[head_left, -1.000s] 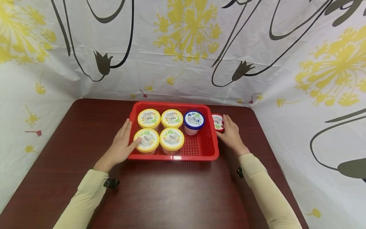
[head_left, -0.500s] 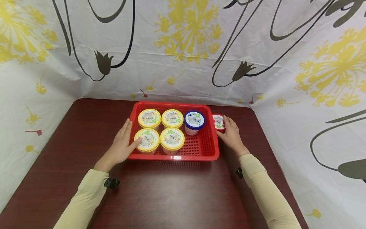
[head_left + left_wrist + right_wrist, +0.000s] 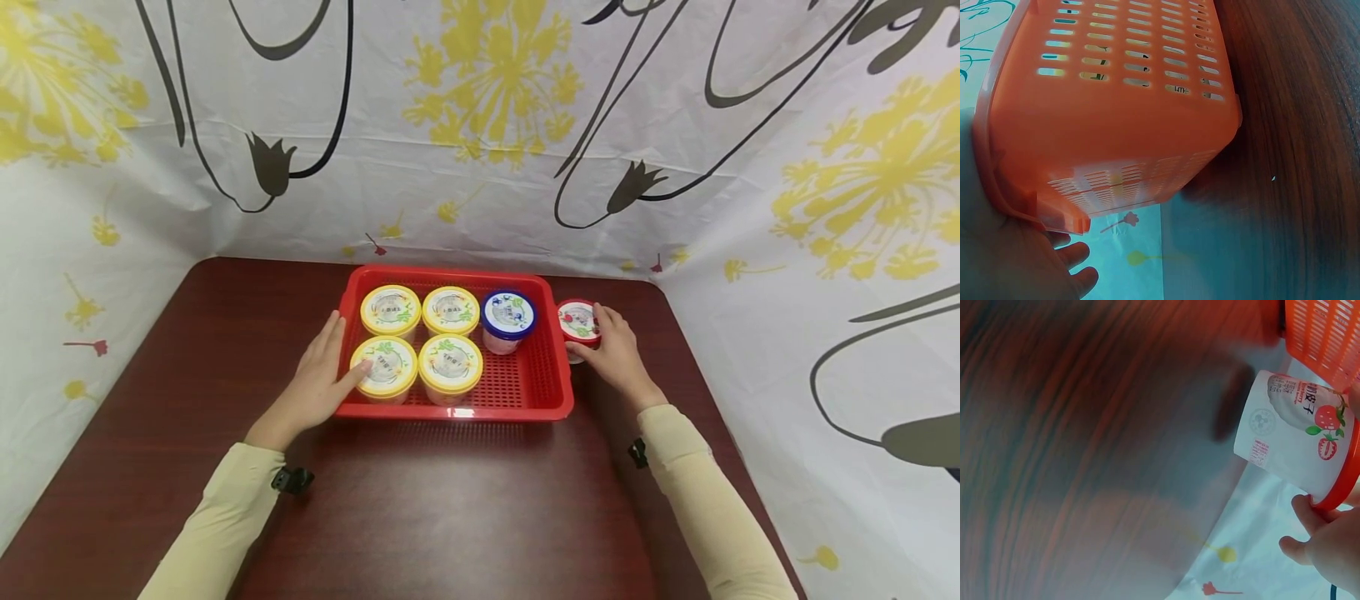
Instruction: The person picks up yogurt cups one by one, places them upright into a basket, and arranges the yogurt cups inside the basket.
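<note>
My right hand [image 3: 618,354] pinches a red-lidded cup [image 3: 578,321] by its lid, just outside the right wall of the red plastic basket [image 3: 457,414]. The right wrist view shows that white cup [image 3: 1291,425], printed with strawberries, raised off the table with its shadow apart from its base. My left hand [image 3: 318,375] rests along the basket's left rim, fingers extended outside and thumb over a yellow-lidded cup [image 3: 385,367]. In the left wrist view, the fingertips [image 3: 1085,281] reach past the basket's corner [image 3: 1085,212].
More yellow-lidded cups [image 3: 451,364] and one blue-lidded cup [image 3: 509,314] stand upright in the basket. The basket's bare front right floor [image 3: 502,387] shows. Around it lies a dark wooden table [image 3: 457,508], walled at the back and sides by patterned white cloth [image 3: 465,200].
My right hand and the red-lidded cup have moved slightly right and up, away from the basket wall, so more of the cup shows. The left hand and basket stay put.
</note>
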{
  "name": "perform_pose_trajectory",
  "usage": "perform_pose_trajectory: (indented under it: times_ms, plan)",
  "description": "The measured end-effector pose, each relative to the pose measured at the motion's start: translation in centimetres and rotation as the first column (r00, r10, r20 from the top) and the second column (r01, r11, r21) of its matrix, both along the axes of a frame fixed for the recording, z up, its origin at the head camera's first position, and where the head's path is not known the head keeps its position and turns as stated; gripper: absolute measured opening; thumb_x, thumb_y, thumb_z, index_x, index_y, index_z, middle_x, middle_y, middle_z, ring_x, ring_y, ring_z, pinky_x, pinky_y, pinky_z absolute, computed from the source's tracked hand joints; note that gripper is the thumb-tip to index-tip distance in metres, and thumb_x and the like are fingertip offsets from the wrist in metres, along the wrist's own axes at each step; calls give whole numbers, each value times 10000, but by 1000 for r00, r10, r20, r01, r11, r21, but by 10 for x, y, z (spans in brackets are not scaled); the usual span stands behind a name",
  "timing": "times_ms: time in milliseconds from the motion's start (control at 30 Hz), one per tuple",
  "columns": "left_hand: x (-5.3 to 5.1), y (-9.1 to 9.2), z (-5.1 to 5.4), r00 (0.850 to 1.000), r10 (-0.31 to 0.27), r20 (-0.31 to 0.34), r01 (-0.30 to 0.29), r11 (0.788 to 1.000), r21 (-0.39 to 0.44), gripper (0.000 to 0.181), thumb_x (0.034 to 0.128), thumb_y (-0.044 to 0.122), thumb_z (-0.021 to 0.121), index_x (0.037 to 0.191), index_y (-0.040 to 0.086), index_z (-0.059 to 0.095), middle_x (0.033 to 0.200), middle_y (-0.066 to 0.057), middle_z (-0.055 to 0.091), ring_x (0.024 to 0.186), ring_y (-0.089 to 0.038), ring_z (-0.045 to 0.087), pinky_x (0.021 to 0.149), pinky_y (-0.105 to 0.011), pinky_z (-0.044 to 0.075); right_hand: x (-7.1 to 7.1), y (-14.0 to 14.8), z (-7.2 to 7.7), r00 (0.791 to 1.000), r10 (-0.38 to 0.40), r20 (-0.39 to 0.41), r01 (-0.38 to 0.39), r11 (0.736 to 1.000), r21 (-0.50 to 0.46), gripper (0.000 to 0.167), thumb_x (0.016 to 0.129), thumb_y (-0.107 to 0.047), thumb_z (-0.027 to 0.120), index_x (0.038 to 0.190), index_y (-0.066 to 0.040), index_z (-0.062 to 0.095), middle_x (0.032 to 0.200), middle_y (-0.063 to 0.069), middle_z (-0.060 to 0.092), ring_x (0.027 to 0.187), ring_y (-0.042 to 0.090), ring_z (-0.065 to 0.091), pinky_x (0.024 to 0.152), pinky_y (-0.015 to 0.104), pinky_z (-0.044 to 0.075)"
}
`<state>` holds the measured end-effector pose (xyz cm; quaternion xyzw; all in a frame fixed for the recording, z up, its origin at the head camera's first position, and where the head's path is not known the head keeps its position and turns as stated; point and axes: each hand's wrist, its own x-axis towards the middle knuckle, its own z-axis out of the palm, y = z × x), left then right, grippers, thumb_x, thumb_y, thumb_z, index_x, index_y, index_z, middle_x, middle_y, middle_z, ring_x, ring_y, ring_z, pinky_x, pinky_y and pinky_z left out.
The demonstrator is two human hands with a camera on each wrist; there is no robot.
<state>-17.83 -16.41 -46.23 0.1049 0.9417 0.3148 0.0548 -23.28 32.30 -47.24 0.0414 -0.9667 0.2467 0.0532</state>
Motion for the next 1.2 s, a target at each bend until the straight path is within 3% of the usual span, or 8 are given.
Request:
perform_pose_trajectory:
  times_ms: [600,1200]
  plan:
    - [0,0,1,1000,-1,9,1,1000,4,959,967,570,492,1595,130,-85,1685,-101,-97,1521,-434,78,1152,-720,191,4,12,27,1000,13,13,-13,1000,2,967,835,-345,782,1538,45,244,1557,300,283,1409,484,307,1137,685,250]
    - [1,0,3,1000,-10,7,10,1000,6,951,975,566,480,1593,106,-76,1683,-125,-93,1516,-448,79,1154,-723,176,18,0,88,1000,18,4,-18,1000,-24,891,832,-261,783,1522,30,301,1530,275,328,1376,449,355,1111,641,336]
